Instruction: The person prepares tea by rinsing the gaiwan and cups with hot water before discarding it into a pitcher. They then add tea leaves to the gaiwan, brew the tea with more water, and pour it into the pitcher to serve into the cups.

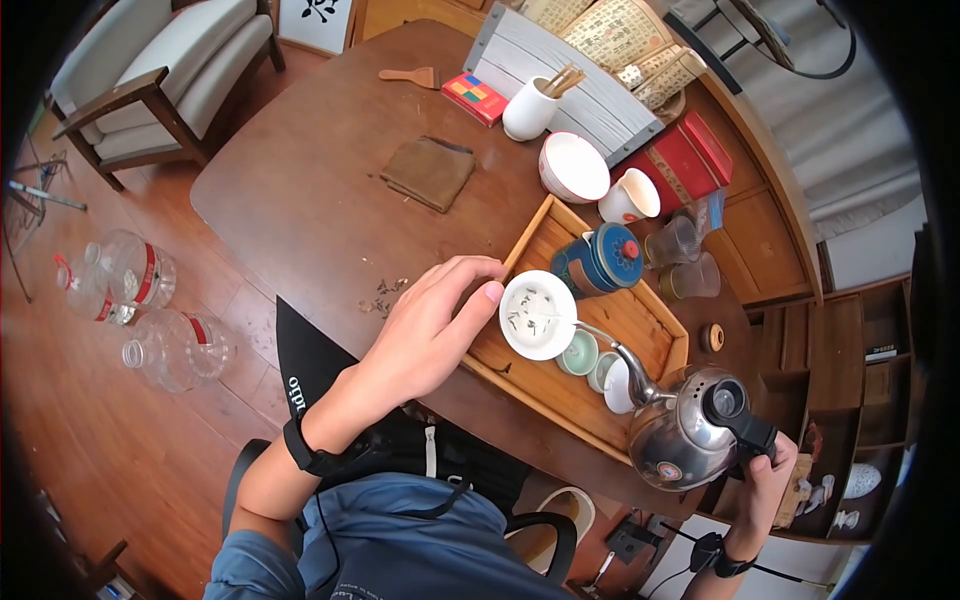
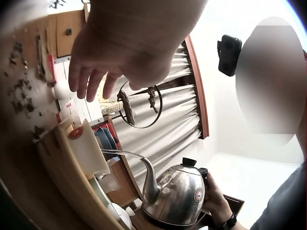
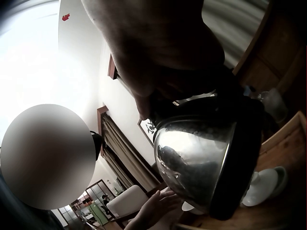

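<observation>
In the right half of the head view, the right hand [image 1: 768, 475] grips the black handle of the steel kettle [image 1: 680, 440], its spout pointing up and left. A thin stream of water [image 1: 566, 322] runs from it into the white cup [image 1: 540, 346] with dark leaves, at centre frame. The left hand [image 1: 430, 325], left of the cup, has its fingers extended and holds nothing; the left wrist view shows them apart from the cup.

The wooden tray [image 1: 640, 325] is crowded: a blue canister [image 1: 598, 262] stands close at the cup's upper right, and small cups [image 1: 577, 353] sit between cup and kettle, just below the spout. Beyond the tray, towards the upper right, are clear plastic cups [image 1: 692, 276], a white pitcher [image 1: 625, 200] and a white bowl [image 1: 573, 165]. A folded brown cloth [image 1: 430, 172] lies on the worktop [image 1: 310, 130] at upper centre, and plastic bottles [image 1: 178, 348] stand on the floor at left.
</observation>
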